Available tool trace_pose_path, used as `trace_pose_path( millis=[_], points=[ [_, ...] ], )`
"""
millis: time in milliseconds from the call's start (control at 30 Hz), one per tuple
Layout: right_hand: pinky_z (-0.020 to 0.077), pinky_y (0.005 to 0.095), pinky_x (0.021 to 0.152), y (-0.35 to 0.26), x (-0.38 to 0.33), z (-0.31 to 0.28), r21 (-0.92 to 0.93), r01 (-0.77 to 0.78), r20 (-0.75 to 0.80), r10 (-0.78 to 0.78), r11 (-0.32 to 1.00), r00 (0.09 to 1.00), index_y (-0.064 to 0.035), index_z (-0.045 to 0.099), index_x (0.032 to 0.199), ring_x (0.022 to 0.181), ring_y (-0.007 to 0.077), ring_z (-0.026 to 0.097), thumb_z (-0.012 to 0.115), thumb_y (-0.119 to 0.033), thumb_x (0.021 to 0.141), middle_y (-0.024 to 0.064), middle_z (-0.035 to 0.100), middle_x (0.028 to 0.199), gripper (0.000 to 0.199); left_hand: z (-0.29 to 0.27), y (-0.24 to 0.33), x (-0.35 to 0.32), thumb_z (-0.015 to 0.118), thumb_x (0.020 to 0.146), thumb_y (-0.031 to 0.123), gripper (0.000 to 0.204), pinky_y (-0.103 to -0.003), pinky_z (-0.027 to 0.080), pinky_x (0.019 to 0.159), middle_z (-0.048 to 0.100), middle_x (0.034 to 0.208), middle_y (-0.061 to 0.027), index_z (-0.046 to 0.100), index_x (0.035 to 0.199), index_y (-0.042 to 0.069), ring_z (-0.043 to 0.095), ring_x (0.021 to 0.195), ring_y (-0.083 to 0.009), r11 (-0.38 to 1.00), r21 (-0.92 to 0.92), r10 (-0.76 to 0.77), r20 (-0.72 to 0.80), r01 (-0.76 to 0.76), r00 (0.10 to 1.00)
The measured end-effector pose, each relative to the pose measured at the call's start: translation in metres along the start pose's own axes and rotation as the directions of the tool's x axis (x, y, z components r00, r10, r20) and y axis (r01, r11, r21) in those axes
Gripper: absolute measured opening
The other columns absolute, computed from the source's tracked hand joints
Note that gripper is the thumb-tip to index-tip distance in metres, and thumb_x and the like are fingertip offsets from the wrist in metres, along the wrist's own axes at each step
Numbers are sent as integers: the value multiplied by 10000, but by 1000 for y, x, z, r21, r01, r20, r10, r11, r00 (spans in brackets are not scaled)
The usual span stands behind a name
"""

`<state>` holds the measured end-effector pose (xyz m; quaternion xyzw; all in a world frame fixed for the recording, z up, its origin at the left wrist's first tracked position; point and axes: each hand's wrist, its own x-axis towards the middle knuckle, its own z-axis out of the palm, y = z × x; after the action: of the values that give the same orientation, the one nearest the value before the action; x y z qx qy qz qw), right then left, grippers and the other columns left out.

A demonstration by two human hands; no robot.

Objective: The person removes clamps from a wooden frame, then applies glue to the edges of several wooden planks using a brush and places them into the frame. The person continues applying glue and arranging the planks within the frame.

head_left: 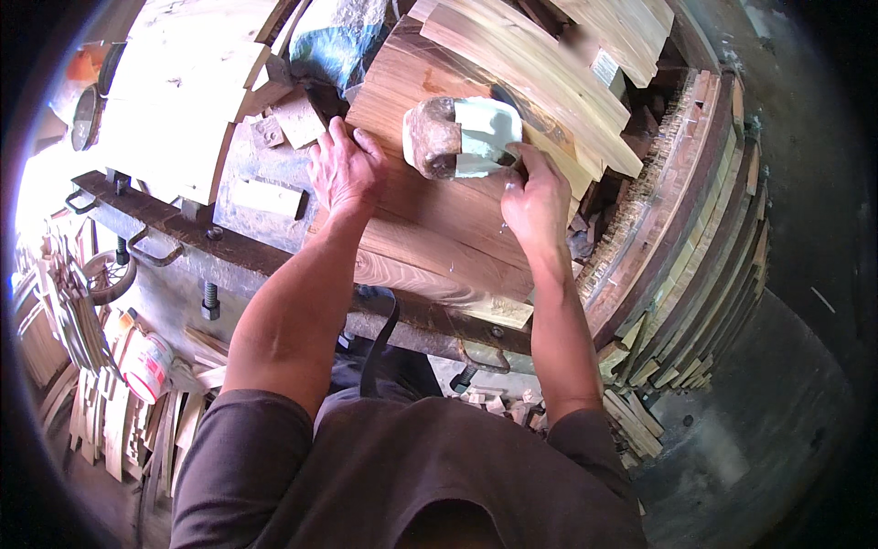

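**Pale tub [489,130] over the brown planks [430,197]**

Head view: the right hand [535,194] has its fingers clamped on the tub's rim. At the planks' left edge, the left hand [349,176] lies with fingers slightly apart. Handling the tub seems the step in hand; the next move likely calls for a steady grip.

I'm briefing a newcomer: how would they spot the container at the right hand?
Find the broad brown boards in mid-picture. Over them, held at its edge by the right hand, is a rounded container. Its mint-white right half and brown left half set it apart from the straight-edged pale planks beyond.
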<state>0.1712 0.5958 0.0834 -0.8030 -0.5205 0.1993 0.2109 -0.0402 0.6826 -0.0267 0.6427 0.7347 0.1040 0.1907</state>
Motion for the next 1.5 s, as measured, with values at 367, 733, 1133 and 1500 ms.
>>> trace_pose_path(
  millis=[367, 733, 1133, 1500],
  points=[
    [461, 442, 807, -20, -2, 6, -321, 146, -21, -161, 936, 987, 66, 626, 1022, 936, 311, 532, 678, 16, 759, 186, 528, 1011, 273, 0, 1, -4, 483, 973, 339, 428, -523, 454, 943, 635, 1188, -215, 538, 1292, 59, 579, 1136, -397, 999, 46, -16, 19, 15, 1000],
    [590, 474, 738, -21, -7, 11, 88, 202, -180, -184, 975, 966, -49, 644, 1176, 845, 410, 708, 635, 67, 793, 217, 698, 984, 400, -8, 8, -2, 471, 981, 337, 404, -512, 445, 981, 640, 1192, -229, 544, 1266, 61, 580, 1134, -412, 1000, -13, -16, 48, 16, 999],
    [302, 252, 368, 34, -7, -23, 885, -394, 158, 633, 250, 758, -34, 620, 831, 432, 132, 506, 639, -157, 996, 75, 604, 636, 207, -4, 0, -4, 457, 982, 334, 404, -535, 464, 963, 639, 1169, -249, 552, 1249, 45, 597, 1111, -433, 1000, -1, -7, 7, 7, 1000],
    [276, 268, 370, 77, -35, -36, 820, -572, 407, 711, -9, 573, -79, 537, 878, 431, 151, 454, 576, -280, 1043, 40, 517, 620, 263, 1, -1, -3, 510, 951, 356, 413, -534, 464, 940, 650, 1122, -218, 569, 1233, 60, 601, 1112, -403, 1000, 2, -28, -3, 28, 1000]
  ],
)
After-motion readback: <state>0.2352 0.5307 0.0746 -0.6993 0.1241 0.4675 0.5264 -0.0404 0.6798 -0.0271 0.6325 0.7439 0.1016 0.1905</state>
